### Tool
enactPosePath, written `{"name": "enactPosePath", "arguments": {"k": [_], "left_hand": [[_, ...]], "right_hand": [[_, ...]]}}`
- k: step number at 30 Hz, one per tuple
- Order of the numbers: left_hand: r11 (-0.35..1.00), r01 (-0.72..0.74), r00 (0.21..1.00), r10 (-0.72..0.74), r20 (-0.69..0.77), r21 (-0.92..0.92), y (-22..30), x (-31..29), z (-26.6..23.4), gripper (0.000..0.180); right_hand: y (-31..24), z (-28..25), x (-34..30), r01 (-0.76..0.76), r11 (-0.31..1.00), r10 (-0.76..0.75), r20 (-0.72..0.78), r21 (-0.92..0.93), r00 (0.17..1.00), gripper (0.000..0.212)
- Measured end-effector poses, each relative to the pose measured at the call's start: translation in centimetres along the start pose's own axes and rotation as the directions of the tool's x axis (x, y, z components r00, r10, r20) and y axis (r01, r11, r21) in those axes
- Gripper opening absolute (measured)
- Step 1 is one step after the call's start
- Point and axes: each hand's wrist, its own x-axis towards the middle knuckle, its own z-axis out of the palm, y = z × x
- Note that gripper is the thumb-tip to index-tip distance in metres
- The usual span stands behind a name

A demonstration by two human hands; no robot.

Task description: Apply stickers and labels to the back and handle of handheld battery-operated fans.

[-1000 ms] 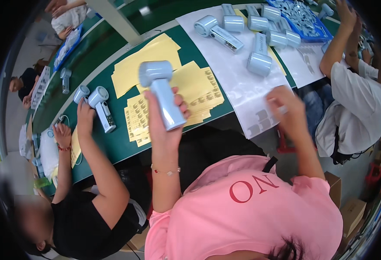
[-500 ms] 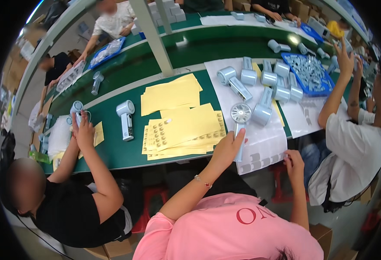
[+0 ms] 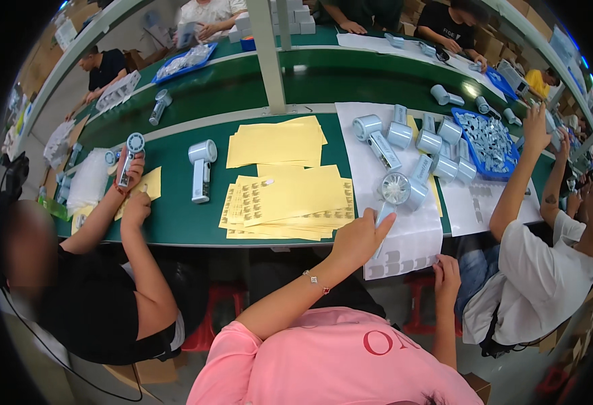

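My left hand (image 3: 364, 239) is closed round the handle of a pale blue handheld fan (image 3: 395, 189). The fan's round, clear-bladed head points up and away, overlapping another fan (image 3: 419, 179) that lies on a white label sheet (image 3: 411, 233). By the sheet's near right corner is my right hand (image 3: 447, 275), its fingertips pinched together. Whatever sits between them is too small to make out. Grey labels (image 3: 414, 263) run along the sheet's near edge. Beyond the held fan, several pale blue fans (image 3: 383, 150) lie in a group on the sheet.
Yellow label sheets (image 3: 290, 196) are stacked on the green table (image 3: 168, 216) to my left, beside a single fan (image 3: 202, 172). A blue tray (image 3: 492, 145) of small parts stands at right. A metal post (image 3: 271, 61) rises ahead. Co-workers sit on both sides; the left one holds a fan (image 3: 133, 152).
My left hand has brought the fan rightward, so its head now overlaps a lying fan. My right hand stays by the sheet's corner. The left co-worker has raised a fan. The whole view has shifted slightly.
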Motion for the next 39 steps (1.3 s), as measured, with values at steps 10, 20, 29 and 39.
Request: {"name": "enactPosePath", "arguments": {"k": [10, 20, 29, 39], "left_hand": [[0.998, -0.056, 0.989, 0.054, -0.139, -0.016, -0.5, -0.2, 0.9, 0.051], [0.820, 0.116, 0.993, -0.117, 0.035, -0.561, -2.0, 0.6, -0.7, 0.061], [-0.548, 0.107, 0.924, -0.254, 0.287, -0.829, -4.0, -3.1, -7.6, 0.053], [0.106, -0.065, 0.951, -0.294, -0.094, -0.992, -6.9, -4.7, -10.4, 0.042]], "right_hand": [[-0.8, -0.4, 0.3, -0.087, 0.996, 0.084, 0.098, 0.024, 0.992, 0.036], [-2.1, -3.1, -0.3, 0.165, 0.951, -0.198, -0.105, -0.261, 0.975, 0.015], [-16.2, -0.2, 4.8, -0.456, 0.418, -0.052, 0.522, 0.786, 0.852, 0.006], [-22.1, 5.9, 7.7, -0.423, 0.347, -0.296, 0.525, 0.837, 0.798, 0.010]]}}
